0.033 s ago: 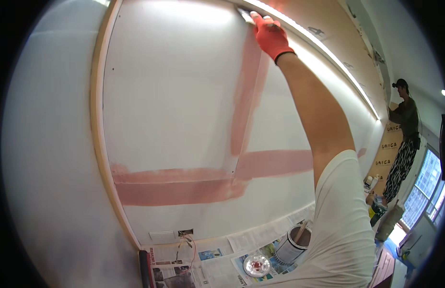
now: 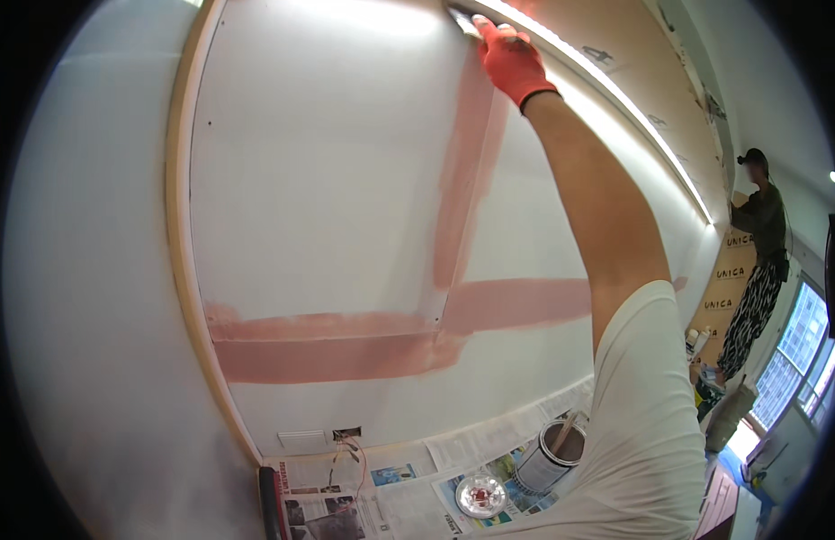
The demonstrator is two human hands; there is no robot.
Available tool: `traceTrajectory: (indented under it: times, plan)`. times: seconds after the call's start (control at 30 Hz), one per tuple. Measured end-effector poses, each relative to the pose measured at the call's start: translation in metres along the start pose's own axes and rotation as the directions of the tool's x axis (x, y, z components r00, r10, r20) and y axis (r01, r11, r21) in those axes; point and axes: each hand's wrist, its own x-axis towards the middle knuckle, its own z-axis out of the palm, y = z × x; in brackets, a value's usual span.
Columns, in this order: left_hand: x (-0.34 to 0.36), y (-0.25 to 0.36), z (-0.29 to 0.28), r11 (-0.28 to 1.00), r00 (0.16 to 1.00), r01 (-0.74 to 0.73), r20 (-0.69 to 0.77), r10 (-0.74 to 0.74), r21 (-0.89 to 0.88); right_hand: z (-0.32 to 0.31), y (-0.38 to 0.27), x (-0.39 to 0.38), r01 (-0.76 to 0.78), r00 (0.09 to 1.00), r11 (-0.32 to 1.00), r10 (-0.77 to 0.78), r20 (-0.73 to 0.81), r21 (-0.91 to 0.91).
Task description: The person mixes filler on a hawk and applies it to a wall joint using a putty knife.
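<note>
Hand grips brush; lit edge near

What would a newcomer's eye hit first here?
Probably the red-gloved right hand at top, holding a brush near the bright light strip. Next, dull red bands across the pale wall, then the open can on newspaper at the bottom.

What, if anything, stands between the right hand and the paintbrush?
Nothing visible except the red glove: the right hand grips the paintbrush, whose tip is near the upper edge of the pink-striped wall.
</note>
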Motion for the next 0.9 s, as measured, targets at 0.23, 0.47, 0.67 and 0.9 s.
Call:
traceTrajectory:
  times: [0.23, 0.47, 0.67, 0.9]
  plan:
    - [0.001, -0.003, 0.001, 1.000, 1.000, 0.016, 0.014, -0.016, 0.011, -0.015, -0.008, -0.020, 0.191, 0.981, 0.978, -0.192, 0.009, 0.086]
    - [0.002, -0.006, 0.004, 1.000, 0.999, 0.000, 0.035, -0.001, 0.016, 0.002, -0.022, -0.099, 0.175, 0.976, 0.984, -0.171, 0.133, -0.018]
    - [-0.002, -0.010, 0.002, 1.000, 0.999, -0.004, 0.036, 0.004, 0.020, -0.004, -0.061, -0.185, 0.143, 0.956, 0.990, -0.136, 0.260, -0.006]
    - [-0.006, -0.013, 0.000, 1.000, 0.999, -0.017, 0.037, 0.016, 0.021, 0.002, -0.106, -0.292, 0.112, 0.954, 0.991, -0.127, 0.270, 0.071]
